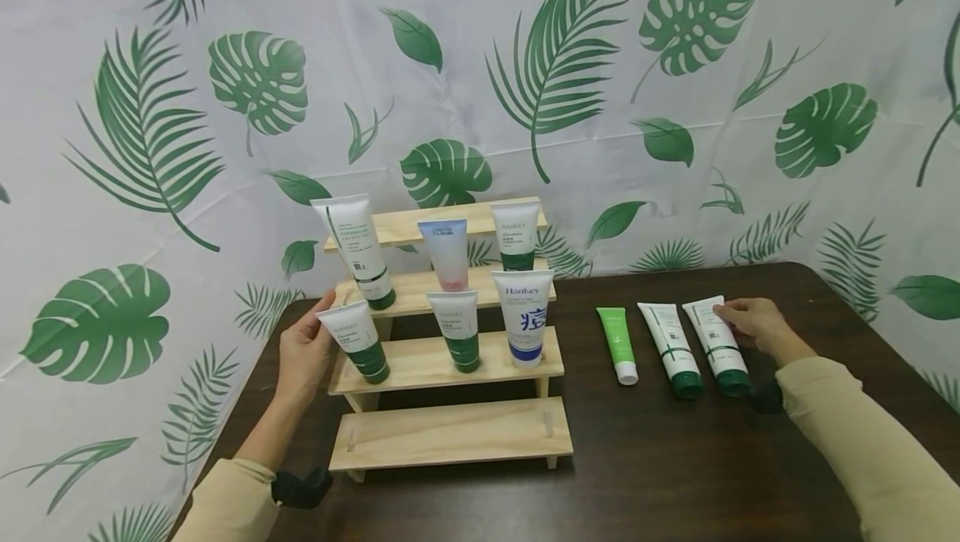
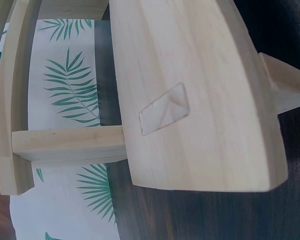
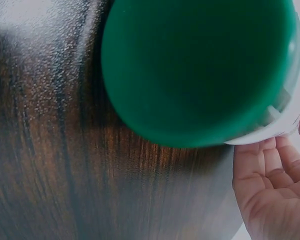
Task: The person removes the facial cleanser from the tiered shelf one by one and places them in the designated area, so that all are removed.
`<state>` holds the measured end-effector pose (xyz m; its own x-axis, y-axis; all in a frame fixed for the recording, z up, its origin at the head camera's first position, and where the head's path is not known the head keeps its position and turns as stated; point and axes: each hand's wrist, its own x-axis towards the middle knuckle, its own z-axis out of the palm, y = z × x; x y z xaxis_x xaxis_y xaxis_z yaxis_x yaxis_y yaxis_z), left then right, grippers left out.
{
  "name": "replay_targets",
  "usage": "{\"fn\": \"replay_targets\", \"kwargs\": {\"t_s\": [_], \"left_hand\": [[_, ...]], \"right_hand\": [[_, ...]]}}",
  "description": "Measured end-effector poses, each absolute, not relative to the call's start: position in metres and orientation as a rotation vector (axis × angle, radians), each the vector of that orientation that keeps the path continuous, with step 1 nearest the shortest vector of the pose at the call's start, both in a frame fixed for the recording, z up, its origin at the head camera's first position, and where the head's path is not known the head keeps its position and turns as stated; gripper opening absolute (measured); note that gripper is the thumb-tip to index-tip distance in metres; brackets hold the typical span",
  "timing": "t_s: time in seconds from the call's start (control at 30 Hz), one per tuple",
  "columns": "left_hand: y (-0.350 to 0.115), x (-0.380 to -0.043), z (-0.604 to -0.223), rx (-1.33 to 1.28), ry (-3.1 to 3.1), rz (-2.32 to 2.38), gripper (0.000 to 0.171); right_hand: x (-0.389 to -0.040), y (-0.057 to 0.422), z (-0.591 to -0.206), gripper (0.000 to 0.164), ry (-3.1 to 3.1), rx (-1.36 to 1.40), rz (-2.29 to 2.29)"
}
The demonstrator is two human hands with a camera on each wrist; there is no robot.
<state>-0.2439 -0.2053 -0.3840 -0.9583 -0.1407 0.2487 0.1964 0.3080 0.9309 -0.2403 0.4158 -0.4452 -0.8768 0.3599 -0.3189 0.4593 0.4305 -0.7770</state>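
Right hand (image 1: 759, 327) pinches tube (image 1: 716, 335) near table's (image 1: 675, 475) far-right corner.
Probably light, soft; hold flat end. Left hand (image 1: 303, 352): grip unclear.

Apparent gap, rack (image 1: 450, 434) to green tube (image 1: 616, 340)

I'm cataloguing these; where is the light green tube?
Right of centre in the head view: the light green tube lies on the table between the wooden rack and a white tube.
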Motion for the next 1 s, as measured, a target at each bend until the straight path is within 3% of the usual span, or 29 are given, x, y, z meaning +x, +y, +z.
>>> {"fn": "replay_targets", "kwargs": {"t_s": [0.6, 1.0], "left_hand": [[-0.205, -0.244, -0.384, -0.050, -2.284, -1.706, 0.041], [-0.205, -0.244, -0.384, -0.070, -2.266, -1.723, 0.041]], "right_hand": [[-0.233, 0.417, -0.442, 0.050, 2.758, 0.684, -1.210], [-0.235, 0.394, -0.401, 0.051, 3.079, 0.489, -1.250]]}}
